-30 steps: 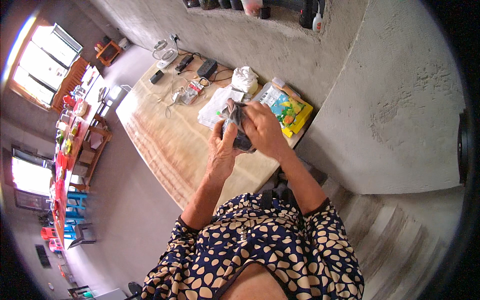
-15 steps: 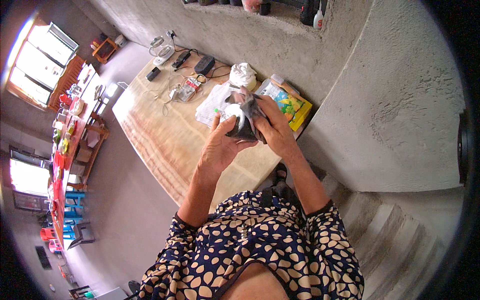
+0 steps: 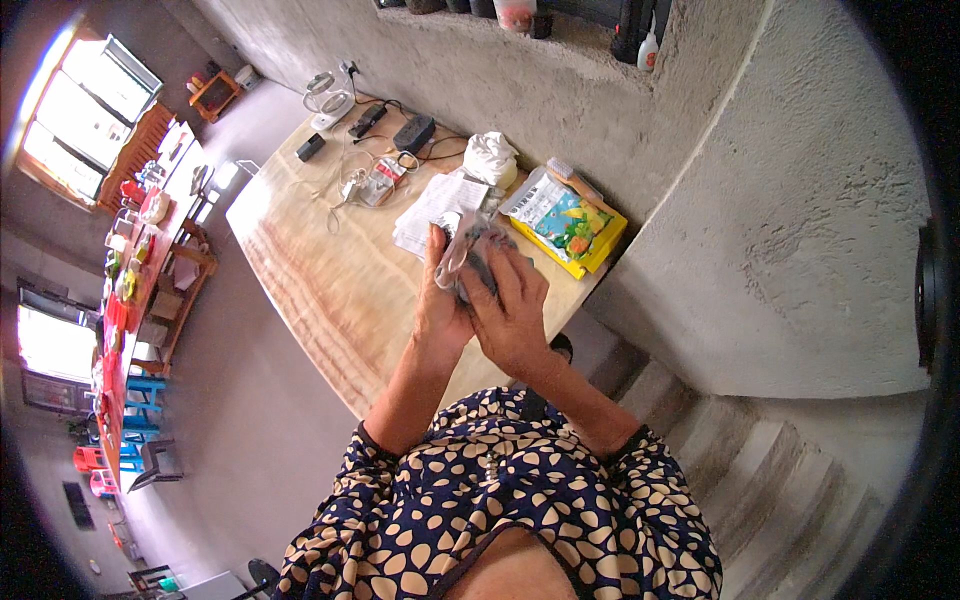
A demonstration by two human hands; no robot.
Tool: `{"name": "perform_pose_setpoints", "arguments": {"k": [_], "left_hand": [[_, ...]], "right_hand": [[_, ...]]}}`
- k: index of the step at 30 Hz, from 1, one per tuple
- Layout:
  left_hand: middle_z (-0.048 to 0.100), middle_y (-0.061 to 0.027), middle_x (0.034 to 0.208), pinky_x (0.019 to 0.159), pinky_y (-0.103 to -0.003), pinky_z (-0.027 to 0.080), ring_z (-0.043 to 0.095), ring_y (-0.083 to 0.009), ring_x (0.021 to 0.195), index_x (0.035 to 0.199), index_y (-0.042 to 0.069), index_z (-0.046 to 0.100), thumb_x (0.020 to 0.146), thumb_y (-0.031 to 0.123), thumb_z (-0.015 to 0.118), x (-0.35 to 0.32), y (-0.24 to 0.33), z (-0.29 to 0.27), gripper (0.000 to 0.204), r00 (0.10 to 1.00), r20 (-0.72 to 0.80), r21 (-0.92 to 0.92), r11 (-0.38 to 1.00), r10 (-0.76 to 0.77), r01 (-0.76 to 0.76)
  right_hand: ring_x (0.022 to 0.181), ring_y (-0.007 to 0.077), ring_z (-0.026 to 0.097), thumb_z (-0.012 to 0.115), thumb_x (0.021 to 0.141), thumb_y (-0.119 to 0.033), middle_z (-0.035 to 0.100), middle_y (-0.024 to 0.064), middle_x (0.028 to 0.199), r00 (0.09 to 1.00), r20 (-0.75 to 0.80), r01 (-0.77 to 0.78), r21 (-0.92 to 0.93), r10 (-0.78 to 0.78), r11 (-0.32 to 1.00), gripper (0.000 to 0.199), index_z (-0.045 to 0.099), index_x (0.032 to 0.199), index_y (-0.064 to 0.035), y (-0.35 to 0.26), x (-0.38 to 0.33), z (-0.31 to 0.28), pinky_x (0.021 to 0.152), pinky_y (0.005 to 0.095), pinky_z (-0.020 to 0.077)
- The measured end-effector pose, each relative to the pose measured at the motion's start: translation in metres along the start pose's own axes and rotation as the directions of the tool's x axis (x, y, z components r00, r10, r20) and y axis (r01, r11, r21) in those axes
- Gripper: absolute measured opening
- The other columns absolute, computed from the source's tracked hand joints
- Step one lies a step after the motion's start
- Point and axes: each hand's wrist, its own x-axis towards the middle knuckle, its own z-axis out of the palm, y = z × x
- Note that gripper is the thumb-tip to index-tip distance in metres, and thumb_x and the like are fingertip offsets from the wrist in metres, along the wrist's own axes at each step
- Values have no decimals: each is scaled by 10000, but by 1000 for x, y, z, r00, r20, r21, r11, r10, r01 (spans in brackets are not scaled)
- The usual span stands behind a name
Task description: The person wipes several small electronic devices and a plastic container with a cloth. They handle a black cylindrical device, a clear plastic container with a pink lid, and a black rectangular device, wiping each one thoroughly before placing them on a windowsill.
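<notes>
Over the near part of the table, my left hand (image 3: 438, 312) is closed around an object that is almost wholly hidden, so I cannot make out its kind. A thin grey cloth (image 3: 478, 238) with pinkish patches lies bunched over it. My right hand (image 3: 513, 310) presses that cloth against the object from the right, fingers bent and pointing away from me. The two hands touch at the heels of the palms. Just beyond them are white printed sheets (image 3: 420, 228), and to the right a yellow and blue packet (image 3: 568, 222).
The marbled table (image 3: 320, 300) also bears a crumpled white bag (image 3: 490, 158), a dark charger block (image 3: 414, 133), cables and a white stand (image 3: 328, 105). A rough wall (image 3: 560, 110) runs along its far side. Steps (image 3: 740, 470) go down at the right.
Both hands have come closer together and slightly nearer to me. My right hand has swung left with the cloth, covering the dark object whose white rounded part showed before.
</notes>
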Motion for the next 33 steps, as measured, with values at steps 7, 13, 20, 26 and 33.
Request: {"name": "perform_pose_setpoints", "arguments": {"k": [7, 13, 20, 26, 33], "left_hand": [[586, -64, 1083, 852, -358, 465, 558, -214, 983, 1193, 117, 488, 909, 480, 421, -3, -7, 4, 466, 995, -96, 7, 1000, 12, -11], [581, 10, 1049, 737, -361, 441, 539, -156, 959, 1151, 137, 500, 879, 464, 509, -15, 0, 4, 426, 995, -57, 398, 912, -78, 94], [371, -135, 1268, 966, -369, 370, 431, -232, 1158, 1420, 107, 36, 612, 152, 823, -16, -3, 17, 1129, 1000, -11, 582, 813, 21, -10], [527, -165, 1119, 879, -330, 438, 557, -227, 998, 1394, 45, 67, 622, 126, 805, -14, -6, 5, 1072, 986, -98, 625, 779, 133, -43], [554, -124, 1058, 818, -296, 473, 564, -184, 931, 1244, 16, 348, 615, 131, 808, -8, -6, 8, 788, 988, -102, 766, 643, 116, 4]], "right_hand": [[1095, 309, 432, 511, 799, -150, 476, 126, 1232, 999, -25, -28, 62, 30, 998, 340, 574, 1125, -76, 9, 20, -13, 878, 424, 345], [952, 327, 500, 429, 821, -143, 566, 159, 1022, 966, 254, -173, 546, 34, 820, 297, 568, 1033, 13, 48, 73, -43, 848, 397, 380], [717, 153, 518, 405, 848, -214, 571, 48, 780, 705, 708, -647, 617, 44, 449, 275, 584, 864, -6, 82, 65, -26, 688, 290, 430], [691, 85, 512, 388, 894, -254, 567, 2, 808, 590, 711, -793, 419, 384, 443, 329, 602, 970, -16, 85, 24, -27, 637, 235, 433], [803, 103, 524, 414, 942, -250, 590, 34, 915, 607, 571, -777, 571, 553, 264, 319, 555, 1059, 11, 60, 33, -33, 692, 262, 429]]}}
